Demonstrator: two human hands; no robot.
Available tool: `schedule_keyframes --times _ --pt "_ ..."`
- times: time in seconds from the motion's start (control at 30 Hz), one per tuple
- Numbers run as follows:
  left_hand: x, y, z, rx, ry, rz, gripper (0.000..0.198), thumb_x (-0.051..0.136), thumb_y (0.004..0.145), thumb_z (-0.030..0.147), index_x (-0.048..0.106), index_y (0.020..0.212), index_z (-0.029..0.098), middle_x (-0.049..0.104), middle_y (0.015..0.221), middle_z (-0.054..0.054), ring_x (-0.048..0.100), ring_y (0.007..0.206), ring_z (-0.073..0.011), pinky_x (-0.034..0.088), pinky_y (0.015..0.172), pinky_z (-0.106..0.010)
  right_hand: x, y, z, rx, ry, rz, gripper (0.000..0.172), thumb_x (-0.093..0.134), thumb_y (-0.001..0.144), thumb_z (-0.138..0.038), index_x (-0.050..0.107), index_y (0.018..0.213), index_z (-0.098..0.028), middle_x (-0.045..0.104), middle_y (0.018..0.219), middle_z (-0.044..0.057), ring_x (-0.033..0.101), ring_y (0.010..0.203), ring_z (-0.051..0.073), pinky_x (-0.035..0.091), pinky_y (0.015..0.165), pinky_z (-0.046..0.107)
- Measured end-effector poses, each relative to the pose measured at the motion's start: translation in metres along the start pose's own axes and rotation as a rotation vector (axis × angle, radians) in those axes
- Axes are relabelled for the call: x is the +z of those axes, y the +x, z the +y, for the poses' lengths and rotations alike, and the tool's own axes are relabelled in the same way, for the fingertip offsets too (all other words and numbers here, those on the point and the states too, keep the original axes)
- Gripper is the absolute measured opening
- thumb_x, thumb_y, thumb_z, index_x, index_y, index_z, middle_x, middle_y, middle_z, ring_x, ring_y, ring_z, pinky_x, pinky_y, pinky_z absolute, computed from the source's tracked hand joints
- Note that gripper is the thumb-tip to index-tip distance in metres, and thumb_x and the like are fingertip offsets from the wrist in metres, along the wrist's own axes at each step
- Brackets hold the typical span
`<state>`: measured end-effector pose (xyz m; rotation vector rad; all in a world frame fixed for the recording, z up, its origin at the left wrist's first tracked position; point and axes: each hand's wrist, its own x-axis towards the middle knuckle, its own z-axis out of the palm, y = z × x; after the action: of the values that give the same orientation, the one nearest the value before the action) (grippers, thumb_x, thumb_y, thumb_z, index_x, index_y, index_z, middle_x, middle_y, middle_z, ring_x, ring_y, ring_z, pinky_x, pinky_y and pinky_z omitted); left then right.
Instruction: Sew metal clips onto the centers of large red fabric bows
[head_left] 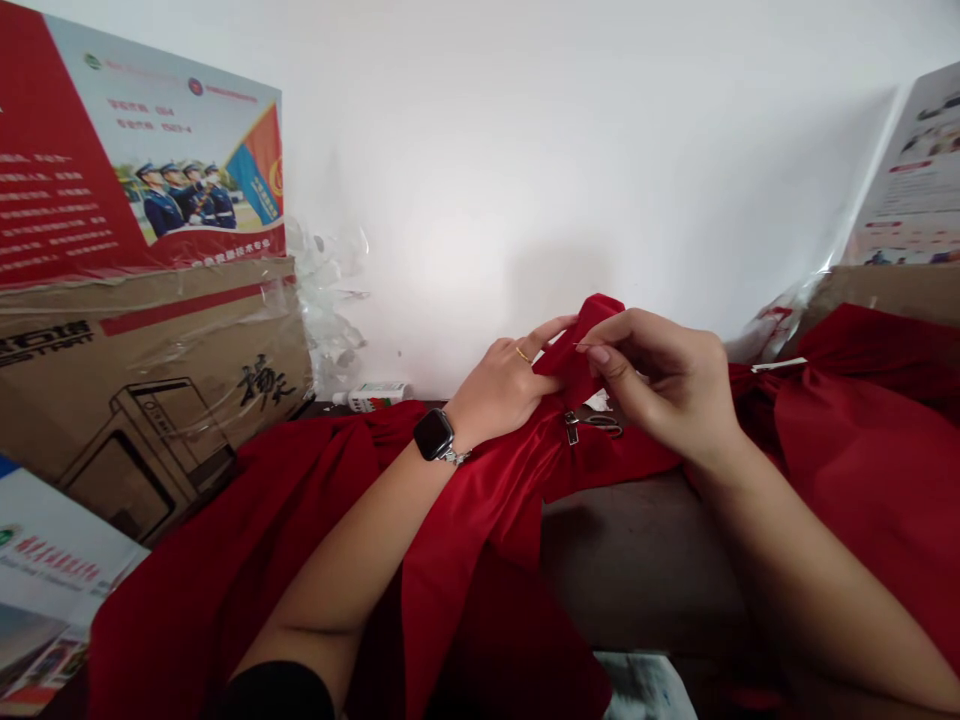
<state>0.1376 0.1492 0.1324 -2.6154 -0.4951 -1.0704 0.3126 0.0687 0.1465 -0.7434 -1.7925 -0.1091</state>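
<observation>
A raised fold of red satin-like cloth [581, 345] stands up between my hands, and the rest of the cloth [480, 530] spreads over the table in loose folds. My left hand [502, 385] pinches the fold from the left, with a smartwatch on the wrist and a thin gold ring on one finger. My right hand [645, 375] holds a thin sewing needle [583, 347] between thumb and fingertips, right at the fold. Just below the hands, a small pair of metal scissors [592, 425] lies on the cloth.
A small white bottle [373, 396] stands at the wall behind the cloth. To the left are a cardboard box [150, 390], a red poster [142, 150] and crumpled clear plastic [326, 300]. More red cloth [862, 440] lies at right, and a bare grey tabletop [637, 560] shows below the hands.
</observation>
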Motion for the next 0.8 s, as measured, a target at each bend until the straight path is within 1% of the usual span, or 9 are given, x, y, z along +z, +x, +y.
schedule_keyframes --times 0.1,0.23,0.33,0.43,0.53,0.6,0.7,0.73,0.8 --pt "0.008 0.001 -0.003 -0.01 -0.066 -0.044 0.02 0.05 0.087 0.023 0.066 0.077 0.022 0.062 0.119 -0.008 0.061 0.102 -0.0218 0.046 0.092 -0.041 0.005 -0.001 0.002 -0.058 -0.085 -0.016 0.014 0.051 0.089 -0.028 0.06 0.079 -0.023 0.061 0.066 0.002 0.053 0.054 0.014 0.044 0.052 0.028" --pt "0.014 -0.004 -0.013 -0.105 -0.04 -0.136 0.025 0.043 0.088 0.021 0.067 0.081 0.019 0.068 0.098 -0.009 0.064 0.088 -0.0236 0.048 0.083 -0.041 0.015 -0.002 0.006 -0.205 -0.151 -0.091 0.015 0.046 0.087 -0.016 0.059 0.081 -0.022 0.063 0.071 0.002 0.056 0.059 0.014 0.044 0.054 0.026" --pt "0.014 -0.008 -0.017 -0.192 -0.252 -0.217 0.032 0.036 0.091 0.026 0.067 0.088 0.018 0.07 0.091 -0.007 0.065 0.086 -0.0225 0.05 0.081 -0.038 0.02 -0.002 0.006 -0.275 -0.172 -0.085 0.016 0.045 0.086 -0.011 0.057 0.081 -0.02 0.063 0.072 0.002 0.055 0.059 0.012 0.044 0.054 0.024" --pt "0.014 -0.009 -0.014 -0.145 -0.619 -0.355 0.028 0.048 0.089 0.041 0.065 0.098 0.02 0.07 0.097 -0.005 0.065 0.092 -0.0208 0.052 0.083 -0.035 0.02 -0.003 0.003 -0.173 -0.043 -0.095 0.011 0.048 0.088 -0.015 0.057 0.083 -0.02 0.063 0.073 0.001 0.057 0.061 0.012 0.046 0.056 0.024" --pt "0.019 -0.007 -0.004 -0.073 -0.791 -0.446 0.044 0.073 0.07 0.042 0.061 0.108 0.021 0.068 0.106 -0.007 0.063 0.103 -0.0228 0.05 0.091 -0.037 0.018 -0.002 0.001 -0.003 0.238 -0.12 0.008 0.052 0.091 -0.025 0.056 0.086 -0.019 0.064 0.075 0.002 0.063 0.067 0.013 0.05 0.06 0.025" --pt "0.023 -0.006 0.002 -0.108 -0.828 -0.389 0.045 0.073 0.072 0.039 0.059 0.11 0.02 0.066 0.109 -0.008 0.061 0.107 -0.0226 0.049 0.095 -0.038 0.016 0.0 0.004 0.09 0.42 -0.124 0.013 0.053 0.091 -0.031 0.055 0.086 -0.02 0.067 0.08 0.004 0.066 0.07 0.014 0.053 0.063 0.028" --pt "0.026 -0.005 0.002 -0.193 -0.894 -0.266 0.034 0.065 0.08 0.038 0.059 0.106 0.018 0.065 0.108 -0.009 0.061 0.104 -0.021 0.048 0.094 -0.038 0.009 0.007 0.012 0.146 0.619 -0.073 0.014 0.059 0.088 -0.034 0.054 0.085 -0.021 0.069 0.092 0.005 0.067 0.07 0.015 0.053 0.063 0.03" --pt "0.026 -0.006 -0.001 -0.207 -0.932 -0.233 0.033 0.065 0.08 0.038 0.059 0.104 0.017 0.065 0.106 -0.009 0.062 0.101 -0.0205 0.048 0.093 -0.037 0.006 0.01 0.015 0.14 0.675 -0.034 0.014 0.061 0.086 -0.033 0.054 0.084 -0.021 0.07 0.092 0.004 0.067 0.067 0.014 0.053 0.061 0.03" --pt "0.023 -0.006 -0.008 -0.227 -1.007 -0.159 0.032 0.065 0.08 0.04 0.059 0.099 0.014 0.065 0.101 -0.01 0.062 0.094 -0.0192 0.048 0.089 -0.034 -0.005 0.016 0.022 0.119 0.796 0.047 0.014 0.065 0.083 -0.031 0.055 0.08 -0.022 0.069 0.079 0.001 0.063 0.057 0.013 0.048 0.053 0.028"
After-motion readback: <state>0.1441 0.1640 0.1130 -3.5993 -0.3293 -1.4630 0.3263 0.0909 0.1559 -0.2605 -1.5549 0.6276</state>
